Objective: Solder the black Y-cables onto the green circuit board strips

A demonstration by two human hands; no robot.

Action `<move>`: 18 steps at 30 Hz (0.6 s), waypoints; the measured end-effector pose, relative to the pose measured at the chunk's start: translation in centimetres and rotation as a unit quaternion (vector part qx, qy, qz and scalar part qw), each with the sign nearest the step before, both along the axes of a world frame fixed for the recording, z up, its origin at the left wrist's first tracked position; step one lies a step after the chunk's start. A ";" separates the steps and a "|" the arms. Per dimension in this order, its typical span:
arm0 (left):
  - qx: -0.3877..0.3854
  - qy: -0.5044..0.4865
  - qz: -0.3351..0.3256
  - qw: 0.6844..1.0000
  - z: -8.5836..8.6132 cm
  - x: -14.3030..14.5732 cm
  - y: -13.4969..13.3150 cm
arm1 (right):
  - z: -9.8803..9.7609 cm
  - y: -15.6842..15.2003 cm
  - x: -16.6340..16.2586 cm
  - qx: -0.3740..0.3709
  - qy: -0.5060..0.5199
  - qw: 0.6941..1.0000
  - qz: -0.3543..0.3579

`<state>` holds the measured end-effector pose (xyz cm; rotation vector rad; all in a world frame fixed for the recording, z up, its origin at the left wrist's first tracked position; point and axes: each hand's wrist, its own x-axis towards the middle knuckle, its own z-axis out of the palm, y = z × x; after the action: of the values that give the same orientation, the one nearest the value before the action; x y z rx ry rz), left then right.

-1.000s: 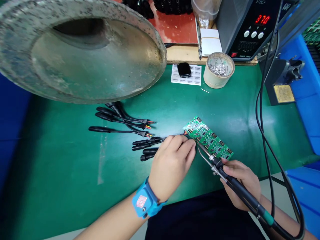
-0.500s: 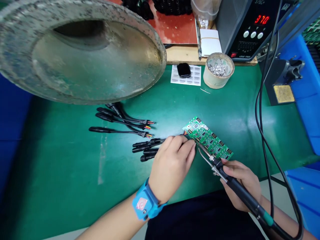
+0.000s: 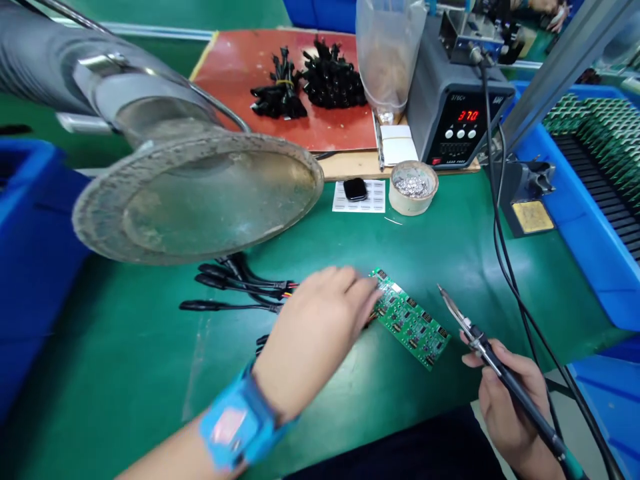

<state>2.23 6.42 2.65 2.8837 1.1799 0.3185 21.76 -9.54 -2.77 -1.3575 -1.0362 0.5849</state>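
Note:
My left hand [image 3: 320, 327], in a blue wrist strap [image 3: 237, 427], is closed at the left end of a green circuit board [image 3: 413, 320]. Its fingertips overlap the board's edge, slightly blurred, and the thumb is mostly hidden. Coloured wires show beneath those fingers. A soldering iron [image 3: 505, 380] with a thin metal feed tube lies in my right hand [image 3: 515, 407], its tip pointing up and left, apart from the board. Left of the board, black cables [image 3: 235, 287] with bare coloured wire ends rest on the green mat; my left hand and forearm cover some of them.
A fume extractor hood [image 3: 200, 200] overhangs the left side. Behind are a soldering station [image 3: 460, 113] reading 370, a tub of metal bits [image 3: 414, 200], a label sheet [image 3: 375, 200] and bundled black cables [image 3: 333, 80]. An iron stand [image 3: 527, 193] and a blue bin [image 3: 595, 253] stand right.
The soldering iron has come away from the board, to the right. My left hand has shifted to the board's upper left end. The view has tilted up, showing more of the bench's back.

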 end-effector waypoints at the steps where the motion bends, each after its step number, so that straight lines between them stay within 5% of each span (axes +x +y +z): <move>1: 0.018 0.024 0.004 1.000 0.4 0.7 1.7 | -0.2 -0.1 0.2 -0.001 0.005 1.000 -0.011; 3: 0.032 0.119 -0.014 0.992 1.1 2.2 5.0 | -0.6 -0.4 0.4 -0.004 0.023 0.999 -0.027; 7: 0.036 0.155 -0.082 0.984 1.6 5.2 8.8 | -1.1 -0.4 0.3 0.007 0.055 0.997 -0.050; 18: 0.020 0.080 -0.046 0.996 -0.2 5.8 8.9 | -1.2 -0.3 0.3 0.005 0.065 0.996 -0.060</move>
<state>8.01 15.29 2.49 3.0356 1.0655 0.1129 22.05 -9.88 -4.00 -1.3441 -0.8458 0.5689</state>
